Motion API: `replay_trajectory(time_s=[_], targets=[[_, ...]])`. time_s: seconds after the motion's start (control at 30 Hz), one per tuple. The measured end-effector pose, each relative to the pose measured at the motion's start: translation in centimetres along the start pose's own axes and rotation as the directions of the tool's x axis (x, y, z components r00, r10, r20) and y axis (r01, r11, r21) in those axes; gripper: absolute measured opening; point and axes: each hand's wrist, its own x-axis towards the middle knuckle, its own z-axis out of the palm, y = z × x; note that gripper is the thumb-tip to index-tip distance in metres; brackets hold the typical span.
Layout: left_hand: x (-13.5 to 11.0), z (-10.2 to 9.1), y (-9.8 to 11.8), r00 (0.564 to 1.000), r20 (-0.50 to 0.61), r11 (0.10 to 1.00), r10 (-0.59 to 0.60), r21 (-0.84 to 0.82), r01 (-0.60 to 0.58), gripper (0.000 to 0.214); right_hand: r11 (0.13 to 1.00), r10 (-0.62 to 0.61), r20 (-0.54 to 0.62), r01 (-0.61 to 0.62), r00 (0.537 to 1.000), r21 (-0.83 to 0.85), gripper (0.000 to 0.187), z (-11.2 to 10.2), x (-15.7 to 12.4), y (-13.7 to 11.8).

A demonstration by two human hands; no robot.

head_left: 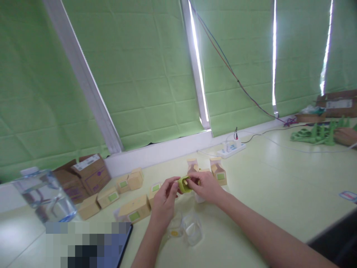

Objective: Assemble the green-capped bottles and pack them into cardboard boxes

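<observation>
Between both hands, above the table, is a small yellow-green hollow piece (184, 184), its opening turned towards me. My left hand (165, 199) is closed on its left side with thumb and fingers. My right hand (206, 186) pinches its right edge, the fingertips at the opening; whether they hold anything else cannot be seen. Below the hands stand two clear containers, a rounded one (175, 225) with a yellow spot and a squarer one (193, 230). Behind my right hand are opened tan cartons (219, 173), partly hidden.
Tan boxes with green labels (135, 211) lie left of my hands. Further left are a large water bottle (51, 195), a cardboard box (89, 175) and a tablet-like screen (124, 243). A power strip (232, 150) sits behind; green parts (315, 134) and another person's hand (346, 136) are far right.
</observation>
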Motion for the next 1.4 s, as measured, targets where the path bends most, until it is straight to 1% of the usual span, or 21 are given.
replay_trajectory(time_s=[0.07,0.17,0.27,0.37,0.47,0.6,0.77,0.87,0.97,1.1,1.23,1.3,1.4], targets=[[0.1,-0.1,0.1,0.999,0.039,0.999,-0.035,0.023,0.034,0.032,1.000,-0.008,-0.007,0.008,1.000,0.026,0.024,-0.1,0.0,-0.1],[0.0,0.0,0.4,0.995,0.092,0.999,-0.033,0.016,0.032,0.029,0.998,-0.012,-0.007,0.012,1.000,0.069,0.023,0.0,-0.1,-0.2],[-0.2,0.2,0.6,0.996,0.085,0.999,-0.023,-0.021,0.025,0.026,0.995,-0.015,0.006,0.015,1.000,0.095,0.021,0.1,-0.1,-0.2],[-0.2,0.1,0.9,0.996,0.089,0.999,-0.028,-0.017,0.029,0.025,0.995,-0.026,0.006,0.025,1.000,0.094,0.019,0.2,-0.1,-0.1],[-0.1,-0.2,1.0,0.998,0.054,1.000,-0.019,0.025,0.018,0.024,0.993,-0.025,0.003,0.024,1.000,0.112,0.018,0.2,-0.1,-0.1],[-0.1,-0.7,0.9,1.000,0.007,0.992,-0.023,0.125,0.022,0.023,0.987,-0.016,0.022,0.012,1.000,0.158,0.018,0.1,0.0,-0.1],[0.0,-0.7,0.8,1.000,-0.020,0.966,0.020,0.258,-0.015,0.019,0.992,-0.014,0.038,0.009,0.999,0.124,0.019,0.1,0.0,0.1],[0.0,-0.5,0.8,0.998,-0.034,0.952,0.044,0.303,-0.031,0.017,0.992,-0.026,0.040,0.021,0.999,0.125,0.020,0.1,0.0,0.3],[-0.2,-0.7,0.7,0.997,-0.052,0.953,0.049,0.301,-0.031,0.016,0.989,-0.027,0.045,0.021,0.999,0.146,0.021,0.1,-0.1,0.3],[-0.3,-1.4,-0.1,0.997,-0.079,0.958,0.026,0.288,-0.003,0.020,0.995,-0.019,0.053,0.013,0.998,0.101,0.021,0.1,-0.2,0.3],[-0.2,-1.8,-0.2,0.996,-0.089,0.994,0.012,0.108,-0.002,0.024,0.998,-0.007,0.043,0.005,0.999,0.063,0.022,0.4,-0.2,0.5],[-0.2,-1.5,0.2,0.999,-0.047,0.999,0.014,0.048,-0.012,0.027,0.999,0.010,0.038,-0.012,0.999,0.053,0.023,0.6,-0.2,0.7],[-0.5,-0.9,0.7,0.995,0.076,0.993,0.057,0.102,-0.065,0.039,0.999,0.018,0.058,-0.020,0.998,0.028,0.022,0.9,-0.3,0.9]])
